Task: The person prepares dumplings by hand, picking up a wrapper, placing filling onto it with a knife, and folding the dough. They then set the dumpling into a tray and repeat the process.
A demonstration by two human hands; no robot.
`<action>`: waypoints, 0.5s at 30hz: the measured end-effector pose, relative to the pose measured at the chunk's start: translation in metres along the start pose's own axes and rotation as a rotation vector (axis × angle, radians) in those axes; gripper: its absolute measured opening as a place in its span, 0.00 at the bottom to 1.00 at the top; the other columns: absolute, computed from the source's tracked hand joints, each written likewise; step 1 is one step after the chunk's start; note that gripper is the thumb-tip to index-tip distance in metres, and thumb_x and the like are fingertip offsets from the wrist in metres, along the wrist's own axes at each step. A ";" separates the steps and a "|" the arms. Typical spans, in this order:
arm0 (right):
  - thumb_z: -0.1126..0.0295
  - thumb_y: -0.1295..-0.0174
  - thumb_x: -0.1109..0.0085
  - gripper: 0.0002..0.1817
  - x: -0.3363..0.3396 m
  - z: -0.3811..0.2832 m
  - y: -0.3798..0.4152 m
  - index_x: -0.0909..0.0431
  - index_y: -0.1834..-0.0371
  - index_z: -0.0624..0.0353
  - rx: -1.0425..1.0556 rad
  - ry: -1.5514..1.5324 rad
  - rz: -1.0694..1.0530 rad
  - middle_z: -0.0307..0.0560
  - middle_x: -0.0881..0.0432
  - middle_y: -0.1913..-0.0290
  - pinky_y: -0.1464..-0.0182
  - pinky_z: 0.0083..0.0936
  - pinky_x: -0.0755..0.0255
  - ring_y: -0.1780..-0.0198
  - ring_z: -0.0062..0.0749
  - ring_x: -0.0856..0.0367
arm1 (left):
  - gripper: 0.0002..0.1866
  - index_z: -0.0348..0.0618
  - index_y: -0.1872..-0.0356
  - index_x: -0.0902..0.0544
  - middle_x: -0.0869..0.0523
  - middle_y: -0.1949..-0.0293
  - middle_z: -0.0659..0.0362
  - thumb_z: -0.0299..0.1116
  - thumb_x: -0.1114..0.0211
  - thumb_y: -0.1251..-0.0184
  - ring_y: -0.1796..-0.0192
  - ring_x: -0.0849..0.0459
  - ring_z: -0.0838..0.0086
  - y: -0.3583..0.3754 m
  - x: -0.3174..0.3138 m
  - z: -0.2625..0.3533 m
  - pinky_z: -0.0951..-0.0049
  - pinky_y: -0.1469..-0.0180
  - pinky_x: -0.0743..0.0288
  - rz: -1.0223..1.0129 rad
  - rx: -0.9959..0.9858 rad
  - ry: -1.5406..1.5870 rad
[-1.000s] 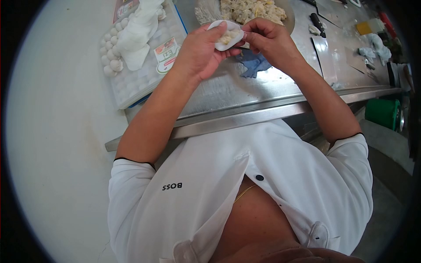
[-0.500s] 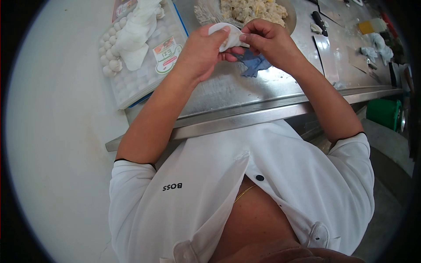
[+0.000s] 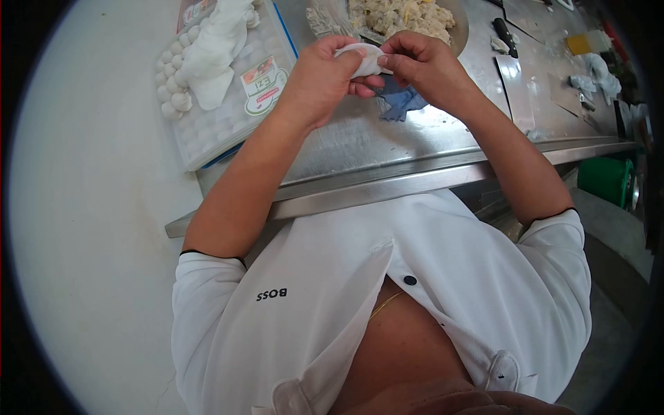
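Observation:
A white dumpling wrapper (image 3: pixel 364 61) is folded over, its filling mostly hidden. My left hand (image 3: pixel 330 75) cradles it from the left, the thumb laid across its top and the fingers curled below. At the wrapper's right end, my right hand (image 3: pixel 422 61) pinches the edge between thumb and fingertips. Just beyond both hands sits a metal bowl (image 3: pixel 462 31) of pale, chunky filling (image 3: pixel 403 19). Below the fingers a crumpled blue cloth (image 3: pixel 402 102) lies on the steel table.
On the left, a lidded plastic tray (image 3: pixel 214 135) carries a stack of wrappers (image 3: pixel 214 59) and several small dough balls (image 3: pixel 169 83). To the right lie a black-handled cleaver (image 3: pixel 512 76), a yellow-topped container (image 3: pixel 584 43) and crumpled plastic (image 3: pixel 602 72). A steel rim (image 3: pixel 387 190) edges the table (image 3: pixel 332 155).
The wrapper has been folded over further, so the filling that showed in its middle is now mostly covered. Both hands stay almost in the same place.

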State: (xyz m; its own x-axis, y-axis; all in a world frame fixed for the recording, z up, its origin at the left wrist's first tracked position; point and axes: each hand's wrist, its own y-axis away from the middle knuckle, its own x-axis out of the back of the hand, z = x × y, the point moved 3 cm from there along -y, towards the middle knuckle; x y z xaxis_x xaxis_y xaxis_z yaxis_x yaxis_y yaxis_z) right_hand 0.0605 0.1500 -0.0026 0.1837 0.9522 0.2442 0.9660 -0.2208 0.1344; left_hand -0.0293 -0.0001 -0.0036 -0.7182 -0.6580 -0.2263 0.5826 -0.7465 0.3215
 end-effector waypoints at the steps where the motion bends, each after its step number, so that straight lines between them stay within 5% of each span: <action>1: 0.67 0.36 0.39 0.11 0.001 0.001 0.000 0.19 0.59 0.64 0.003 0.016 -0.002 0.36 0.23 0.74 0.67 0.19 0.31 0.71 0.19 0.26 | 0.13 0.34 0.48 0.23 0.15 0.58 0.53 0.32 0.43 0.26 0.62 0.11 0.69 0.000 -0.001 0.001 0.76 0.65 0.19 0.000 0.001 0.000; 7: 0.68 0.38 0.40 0.09 -0.002 0.004 0.002 0.19 0.60 0.63 0.305 0.247 0.078 0.41 0.22 0.74 0.65 0.23 0.29 0.70 0.22 0.25 | 0.14 0.31 0.49 0.22 0.15 0.58 0.52 0.32 0.42 0.27 0.63 0.12 0.69 0.002 -0.005 0.003 0.77 0.66 0.18 0.020 -0.009 -0.163; 15: 0.69 0.38 0.40 0.09 -0.001 0.001 0.001 0.19 0.60 0.63 0.122 0.142 0.052 0.41 0.21 0.73 0.64 0.24 0.29 0.69 0.21 0.25 | 0.15 0.30 0.48 0.23 0.15 0.58 0.53 0.32 0.42 0.27 0.63 0.11 0.69 0.002 -0.003 0.003 0.78 0.66 0.18 0.041 -0.021 -0.096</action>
State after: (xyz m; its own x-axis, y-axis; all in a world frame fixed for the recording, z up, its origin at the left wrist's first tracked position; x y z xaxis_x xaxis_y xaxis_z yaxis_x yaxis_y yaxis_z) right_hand 0.0615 0.1492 -0.0034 0.2147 0.8990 0.3817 0.9723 -0.2336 0.0032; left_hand -0.0269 0.0007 0.0002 -0.7263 -0.6761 -0.1243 0.6190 -0.7219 0.3093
